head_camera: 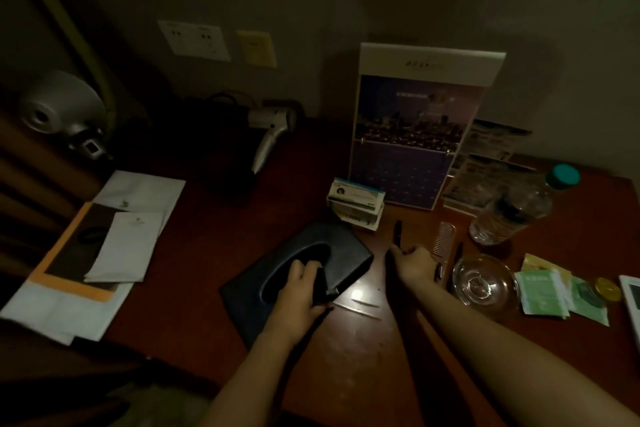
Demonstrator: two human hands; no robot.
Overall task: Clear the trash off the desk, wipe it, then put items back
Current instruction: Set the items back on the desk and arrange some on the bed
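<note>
Head view: the counter [346, 374] is crowded and looks unwiped, so I'd say clearing has barely begun. The left hand [301, 288] curls into the slot of the black tissue box [346, 250]. Just right of it the right hand [414, 262] grips a dark pen [398, 234], with pale slivers [360, 303] lying between the wrists.

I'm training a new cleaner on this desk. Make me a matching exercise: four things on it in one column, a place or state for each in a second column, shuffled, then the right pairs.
Things:
1. tissue box
2. black pen
3. water bottle
4. hair dryer

Places or states:
A. lies at the back, near the wall sockets
B. the left hand holds it
C. has a teal cap
D. the right hand pinches its near end

Pairs: 1-B, 2-D, 3-C, 4-A.
</note>
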